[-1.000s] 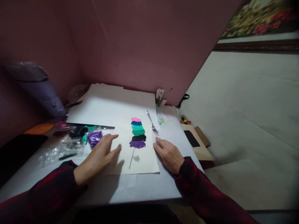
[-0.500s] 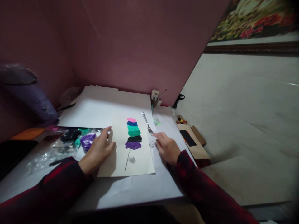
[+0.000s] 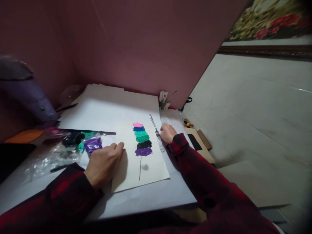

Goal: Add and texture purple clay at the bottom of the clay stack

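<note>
A cream sheet of paper (image 3: 153, 172) lies tilted on the table, with a column of textured patches in pink, blue, green, black and purple (image 3: 143, 152). Below them runs a thin stem-like line beside a small grey spot. My left hand (image 3: 104, 162) is closed, fingers and thumb together at the sheet's left edge. Across the sheet, my right hand (image 3: 168, 132) is curled by the upper right edge, its fingertips hidden. A metal fork (image 3: 153, 122) lies left of it, and a clear plastic fork (image 3: 161, 144) lies just below.
Large white sheets (image 3: 109, 107) are stacked behind. Purple clay in a bag (image 3: 93, 145) and other plastic packets (image 3: 63, 154) lie left. A holder with brushes (image 3: 164, 100) stands at the back, a cardboard box (image 3: 202, 146) to the right, and a purple bottle (image 3: 31, 91) far left.
The painted sheet has shifted right and turned counterclockwise. My left hand has moved right and its fingers have closed together. My right hand has moved up along the sheet's edge and curled.
</note>
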Tool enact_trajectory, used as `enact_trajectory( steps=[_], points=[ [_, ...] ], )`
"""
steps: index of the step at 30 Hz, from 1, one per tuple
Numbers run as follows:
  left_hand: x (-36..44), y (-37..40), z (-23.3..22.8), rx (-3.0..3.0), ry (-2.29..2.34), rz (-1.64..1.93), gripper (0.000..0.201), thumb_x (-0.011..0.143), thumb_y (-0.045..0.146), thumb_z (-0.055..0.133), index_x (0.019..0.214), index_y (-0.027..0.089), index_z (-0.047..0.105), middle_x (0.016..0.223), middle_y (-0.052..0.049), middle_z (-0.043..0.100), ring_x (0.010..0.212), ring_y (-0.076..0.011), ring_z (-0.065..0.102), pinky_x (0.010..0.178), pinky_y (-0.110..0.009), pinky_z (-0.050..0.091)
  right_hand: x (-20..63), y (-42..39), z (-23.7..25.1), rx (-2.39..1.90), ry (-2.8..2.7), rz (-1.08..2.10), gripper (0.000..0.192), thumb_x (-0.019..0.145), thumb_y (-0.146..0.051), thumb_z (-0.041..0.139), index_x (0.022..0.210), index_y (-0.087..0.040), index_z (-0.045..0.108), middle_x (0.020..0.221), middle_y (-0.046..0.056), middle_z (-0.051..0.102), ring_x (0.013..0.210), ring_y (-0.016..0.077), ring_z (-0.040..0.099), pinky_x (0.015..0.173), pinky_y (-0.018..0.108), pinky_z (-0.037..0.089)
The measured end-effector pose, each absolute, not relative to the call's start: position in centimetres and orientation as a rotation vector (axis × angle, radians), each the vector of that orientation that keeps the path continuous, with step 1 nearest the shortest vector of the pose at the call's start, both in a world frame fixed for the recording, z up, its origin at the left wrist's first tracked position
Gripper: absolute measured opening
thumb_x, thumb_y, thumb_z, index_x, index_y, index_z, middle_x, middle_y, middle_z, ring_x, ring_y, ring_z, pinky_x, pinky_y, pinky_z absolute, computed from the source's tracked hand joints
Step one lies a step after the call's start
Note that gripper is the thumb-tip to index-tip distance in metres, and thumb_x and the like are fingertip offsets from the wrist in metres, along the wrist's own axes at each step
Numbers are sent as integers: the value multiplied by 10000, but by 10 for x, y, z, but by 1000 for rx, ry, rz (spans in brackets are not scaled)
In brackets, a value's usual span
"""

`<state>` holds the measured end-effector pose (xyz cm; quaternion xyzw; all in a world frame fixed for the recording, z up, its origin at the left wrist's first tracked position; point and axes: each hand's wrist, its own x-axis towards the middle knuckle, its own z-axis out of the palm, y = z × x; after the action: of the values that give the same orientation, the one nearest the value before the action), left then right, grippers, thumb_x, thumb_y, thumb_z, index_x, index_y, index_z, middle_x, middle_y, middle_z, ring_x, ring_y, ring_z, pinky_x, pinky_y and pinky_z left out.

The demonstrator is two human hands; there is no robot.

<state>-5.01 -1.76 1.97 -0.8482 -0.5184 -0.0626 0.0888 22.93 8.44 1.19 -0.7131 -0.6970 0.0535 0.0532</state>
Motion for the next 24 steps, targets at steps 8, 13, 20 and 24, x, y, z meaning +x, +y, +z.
enact_trajectory(
  steps=[8, 13, 20, 24],
  points=[
    [-14, -44, 17, -2818, -963, -368, 162, 916, 81, 418, 955, 136, 565, 848, -85, 588, 763, -235, 543, 590, -332, 447, 237, 90, 18, -2115, -1994, 192, 286, 911, -319, 565, 1139, -147, 574, 1146, 86, 598, 984, 197, 610, 840, 393, 522],
    [5, -49, 15, -2957, -690, -424, 136, 933, 124, 440, 987, 127, 565, 1018, -116, 584, 905, -234, 523, 723, -358, 460, 253, 64, 29, -1913, -1816, 168, 156, 784, -135, 536, 896, -122, 643, 786, 40, 667, 744, 160, 618, 726, 295, 491],
    [10, -49, -3, -2963, -530, -307, 270, 940, 107, 392, 1157, 67, 548, 1169, -165, 560, 949, -260, 514, 735, -381, 451, 261, 18, 9, -1671, -1742, 252, 41, 682, -146, 551, 676, -174, 580, 640, -3, 606, 613, 142, 561, 632, 283, 460],
    [9, -49, -8, -2954, -538, -314, 293, 944, 110, 375, 1172, 57, 550, 1210, -173, 544, 976, -277, 513, 741, -394, 454, 241, 11, 17, -1499, -1680, 423, 86, 828, -270, 537, 842, -189, 563, 782, 21, 652, 648, 134, 624, 604, 270, 517]
  ],
)
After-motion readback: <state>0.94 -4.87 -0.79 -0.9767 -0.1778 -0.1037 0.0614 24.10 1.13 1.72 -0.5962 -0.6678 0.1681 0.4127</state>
